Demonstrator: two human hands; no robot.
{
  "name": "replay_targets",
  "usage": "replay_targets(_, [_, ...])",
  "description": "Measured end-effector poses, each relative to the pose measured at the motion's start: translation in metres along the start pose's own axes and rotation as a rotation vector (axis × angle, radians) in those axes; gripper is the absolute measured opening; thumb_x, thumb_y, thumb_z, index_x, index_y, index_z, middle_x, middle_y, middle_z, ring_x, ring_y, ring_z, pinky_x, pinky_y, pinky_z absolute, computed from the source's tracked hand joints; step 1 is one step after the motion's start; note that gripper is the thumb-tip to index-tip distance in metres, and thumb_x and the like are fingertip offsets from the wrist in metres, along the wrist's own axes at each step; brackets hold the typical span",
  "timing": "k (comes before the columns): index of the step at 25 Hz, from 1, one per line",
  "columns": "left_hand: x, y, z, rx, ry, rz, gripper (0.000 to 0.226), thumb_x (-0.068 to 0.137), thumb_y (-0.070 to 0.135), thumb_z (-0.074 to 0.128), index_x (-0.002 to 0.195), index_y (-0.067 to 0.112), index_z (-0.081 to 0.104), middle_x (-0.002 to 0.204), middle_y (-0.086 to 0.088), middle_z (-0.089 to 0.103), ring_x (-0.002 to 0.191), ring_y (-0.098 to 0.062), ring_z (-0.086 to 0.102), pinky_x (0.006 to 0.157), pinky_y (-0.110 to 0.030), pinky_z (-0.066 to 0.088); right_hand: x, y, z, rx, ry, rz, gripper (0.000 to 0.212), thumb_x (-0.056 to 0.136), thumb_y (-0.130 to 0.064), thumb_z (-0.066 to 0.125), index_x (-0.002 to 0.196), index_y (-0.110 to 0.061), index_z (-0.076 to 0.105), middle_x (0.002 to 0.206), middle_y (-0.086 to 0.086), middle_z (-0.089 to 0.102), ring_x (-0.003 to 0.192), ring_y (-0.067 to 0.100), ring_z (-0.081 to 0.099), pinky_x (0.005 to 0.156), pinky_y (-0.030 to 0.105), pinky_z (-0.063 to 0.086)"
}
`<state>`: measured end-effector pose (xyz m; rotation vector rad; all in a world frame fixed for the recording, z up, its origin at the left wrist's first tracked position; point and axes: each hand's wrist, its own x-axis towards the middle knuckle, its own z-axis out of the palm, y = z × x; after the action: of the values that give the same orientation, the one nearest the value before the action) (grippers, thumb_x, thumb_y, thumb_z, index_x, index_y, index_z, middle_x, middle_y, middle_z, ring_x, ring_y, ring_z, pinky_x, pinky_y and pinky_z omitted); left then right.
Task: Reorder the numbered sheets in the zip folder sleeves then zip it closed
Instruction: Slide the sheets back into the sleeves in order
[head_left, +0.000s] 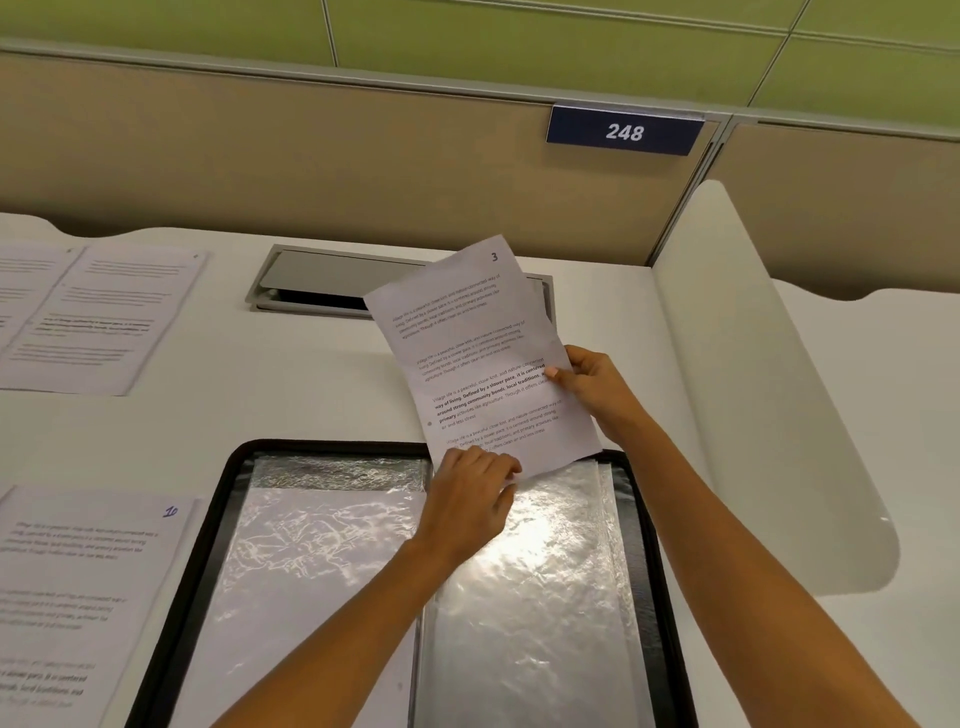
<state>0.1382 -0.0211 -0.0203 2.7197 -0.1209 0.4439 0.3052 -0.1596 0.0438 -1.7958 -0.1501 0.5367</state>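
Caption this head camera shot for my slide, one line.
Sorting pages: left hand and right hand hold sheet 3 over the open zip folder, sheet 10 lying on the desk beside it.

I am holding both bare arms stretched up from the bottom edge toward the centre of the frame. My left hand (475, 491), knuckles up, is pinching the lower edge of the sheet (462, 332) with curled fingers. My right hand (592, 389), higher and further right, is gripping the sheet's right edge, thumb pressing on its face.
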Motion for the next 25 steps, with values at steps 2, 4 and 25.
replay_targets(2, [0.007, 0.013, 0.005, -0.019, -0.041, -0.038, 0.02, 0.08, 0.032, 0.07, 0.099, 0.025, 0.067, 0.086, 0.014, 0.069, 0.082, -0.011, 0.06, 0.077, -0.03, 0.042, 0.0, 0.002, 0.002, 0.032, 0.004, 0.025, 0.022, 0.093, -0.011, 0.062, 0.114, -0.009, 0.067, 0.102, 0.006, 0.073, 0.085, 0.02, 0.071, 0.077, 0.035, 0.058])
replay_targets(4, [0.013, 0.026, 0.01, -0.025, -0.076, -0.022, 0.015, 0.082, 0.034, 0.068, 0.095, 0.027, 0.07, 0.087, 0.012, 0.07, 0.081, -0.012, 0.061, 0.076, -0.033, 0.044, -0.002, 0.003, 0.004, 0.047, 0.004, 0.035, 0.024, 0.093, -0.009, 0.061, 0.117, -0.008, 0.065, 0.104, 0.007, 0.073, 0.086, 0.02, 0.07, 0.078, 0.034, 0.058])
replay_targets(25, [0.019, 0.068, 0.02, 0.164, 0.086, 0.041, 0.028, 0.07, 0.015, 0.077, 0.096, 0.024, 0.071, 0.085, 0.005, 0.072, 0.088, -0.017, 0.061, 0.096, -0.042, 0.036, -0.007, 0.008, 0.025, 0.088, 0.21, 0.277, 0.024, 0.098, -0.013, 0.053, 0.121, -0.01, 0.06, 0.113, 0.007, 0.067, 0.097, 0.028, 0.066, 0.086, 0.043, 0.056])
